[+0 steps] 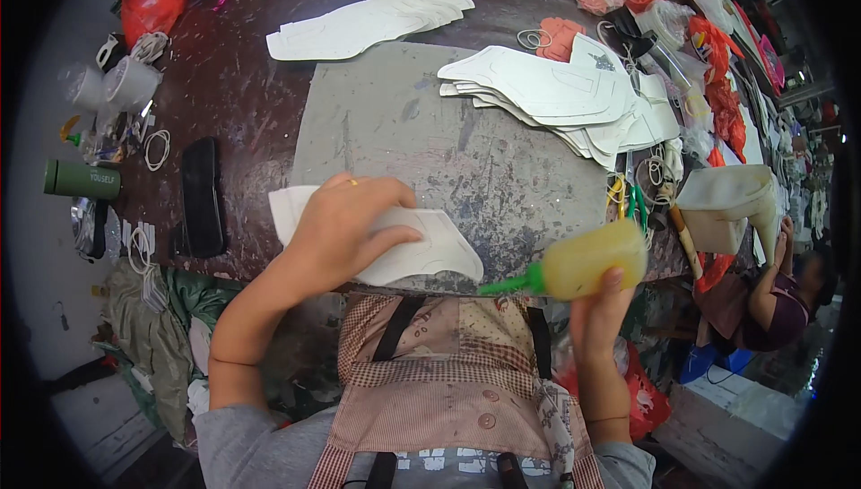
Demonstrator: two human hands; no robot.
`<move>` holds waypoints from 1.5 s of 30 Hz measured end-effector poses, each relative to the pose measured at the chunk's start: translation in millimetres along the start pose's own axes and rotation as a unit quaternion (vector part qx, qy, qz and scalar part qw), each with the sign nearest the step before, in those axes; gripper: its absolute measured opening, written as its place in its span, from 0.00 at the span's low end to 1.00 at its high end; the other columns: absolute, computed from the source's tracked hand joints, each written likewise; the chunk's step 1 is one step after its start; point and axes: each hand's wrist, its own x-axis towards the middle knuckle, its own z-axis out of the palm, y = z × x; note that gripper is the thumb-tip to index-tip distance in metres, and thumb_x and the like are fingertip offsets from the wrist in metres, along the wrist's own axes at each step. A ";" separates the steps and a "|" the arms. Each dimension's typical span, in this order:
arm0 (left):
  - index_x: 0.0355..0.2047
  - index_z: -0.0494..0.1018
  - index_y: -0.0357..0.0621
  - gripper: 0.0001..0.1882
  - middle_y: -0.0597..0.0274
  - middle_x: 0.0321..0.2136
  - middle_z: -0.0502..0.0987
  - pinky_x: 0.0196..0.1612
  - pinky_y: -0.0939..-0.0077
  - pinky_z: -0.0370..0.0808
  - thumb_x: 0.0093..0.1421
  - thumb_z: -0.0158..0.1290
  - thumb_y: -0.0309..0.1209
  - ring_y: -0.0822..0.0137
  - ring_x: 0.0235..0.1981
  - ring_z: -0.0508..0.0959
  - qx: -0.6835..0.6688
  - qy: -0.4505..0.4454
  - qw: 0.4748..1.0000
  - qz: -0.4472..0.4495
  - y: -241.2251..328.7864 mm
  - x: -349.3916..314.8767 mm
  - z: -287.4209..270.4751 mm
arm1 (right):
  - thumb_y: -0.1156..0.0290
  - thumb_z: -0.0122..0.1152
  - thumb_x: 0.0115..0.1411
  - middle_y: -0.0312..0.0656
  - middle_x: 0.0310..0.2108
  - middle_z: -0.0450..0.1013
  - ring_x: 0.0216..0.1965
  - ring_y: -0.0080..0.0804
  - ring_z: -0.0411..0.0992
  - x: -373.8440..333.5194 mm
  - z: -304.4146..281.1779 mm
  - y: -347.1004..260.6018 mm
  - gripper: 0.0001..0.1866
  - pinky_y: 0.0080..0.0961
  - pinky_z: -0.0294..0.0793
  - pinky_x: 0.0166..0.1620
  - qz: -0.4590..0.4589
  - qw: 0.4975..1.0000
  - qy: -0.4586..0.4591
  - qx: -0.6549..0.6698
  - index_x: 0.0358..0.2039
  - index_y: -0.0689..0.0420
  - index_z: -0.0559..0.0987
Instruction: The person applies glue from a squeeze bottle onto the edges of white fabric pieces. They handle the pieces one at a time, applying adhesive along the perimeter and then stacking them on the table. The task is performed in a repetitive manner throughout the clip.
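My left hand (345,229) rests over a white cut-out piece (430,242) at the table's near edge, thumb on its top face and the other fingers curled along its far side. Below the wrist is the piece's left end. My right hand (599,314) grips a squeeze bottle (596,260) of yellowish liquid, tilted onto its side. The bottle's green nozzle (511,285) points left, close to the piece's right tip. Most of the right fingers are hidden behind the bottle. Farther off, a stack of similar white pieces (547,90) lies to the right and another stack (368,21) to the left.
A grey board (377,121) covers the middle of the dark table. To the left lie a black case (203,198) and a green cylinder (82,181). Green-handled scissors (638,207) and a whitish plastic container (726,198) are at the right. A person (776,310) sits at far right.
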 end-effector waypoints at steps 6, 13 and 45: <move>0.45 0.70 0.43 0.23 0.52 0.38 0.79 0.44 0.59 0.69 0.52 0.65 0.33 0.49 0.40 0.78 0.026 0.038 0.994 -0.101 -9.8 -13.5 24.9 | 0.59 0.65 0.63 0.42 0.47 0.73 0.47 0.31 0.74 37.3 2.7 1.6 0.28 0.33 0.75 0.51 0.021 1.000 -0.003 0.019 0.54 0.65 0.69; 0.49 0.66 0.44 0.28 0.50 0.34 0.78 0.43 0.59 0.69 0.51 0.66 0.34 0.48 0.38 0.78 0.018 0.021 0.990 -0.141 -6.6 -9.9 22.5 | 0.59 0.68 0.61 0.40 0.44 0.72 0.45 0.28 0.73 43.1 17.8 8.3 0.28 0.29 0.74 0.50 0.043 0.999 -0.008 -0.022 0.53 0.65 0.70; 0.41 0.75 0.42 0.20 0.52 0.39 0.79 0.48 0.61 0.73 0.49 0.67 0.34 0.52 0.41 0.77 0.091 0.172 0.976 -0.093 -208.3 133.0 -74.7 | 0.49 0.53 0.67 0.40 0.58 0.68 0.57 0.38 0.69 53.7 -29.9 34.0 0.31 0.40 0.70 0.59 -0.022 0.983 0.039 0.179 0.64 0.54 0.63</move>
